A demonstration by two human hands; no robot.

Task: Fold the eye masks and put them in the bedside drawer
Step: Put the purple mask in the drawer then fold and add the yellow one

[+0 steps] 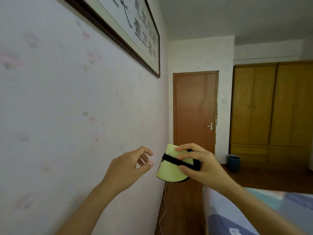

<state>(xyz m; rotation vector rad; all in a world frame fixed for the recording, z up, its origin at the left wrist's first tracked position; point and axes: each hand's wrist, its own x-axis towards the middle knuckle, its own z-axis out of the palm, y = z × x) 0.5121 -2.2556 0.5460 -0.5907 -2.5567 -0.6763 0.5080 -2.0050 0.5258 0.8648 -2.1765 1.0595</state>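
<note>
A wallpapered wall (59,107) fills the left half of the view, and a dark-framed calligraphy panel (135,31) is mounted high on it. The left hand (128,168) is raised beside this wall with fingers loosely curled and parted; nothing is held in it. A narrow gap separates its fingertips from the eye mask (171,170). The eye mask, pale yellow-green and folded, is held in mid-air just right of the wall's edge, with its black strap (179,161) wrapped across the face. It is gripped by the right hand (201,164), thumb below and fingers closed over the top and strap. A white cable (163,209) hangs along the wall's lower edge. Behind the hands, a brown door (194,106) is seen shut. Further right, a blue bin (233,162) stands on the wooden floor (271,178) before a wooden wardrobe (274,106), with open floor between. A bed (254,214) with blue-patterned bedding occupies the lower right corner.
</note>
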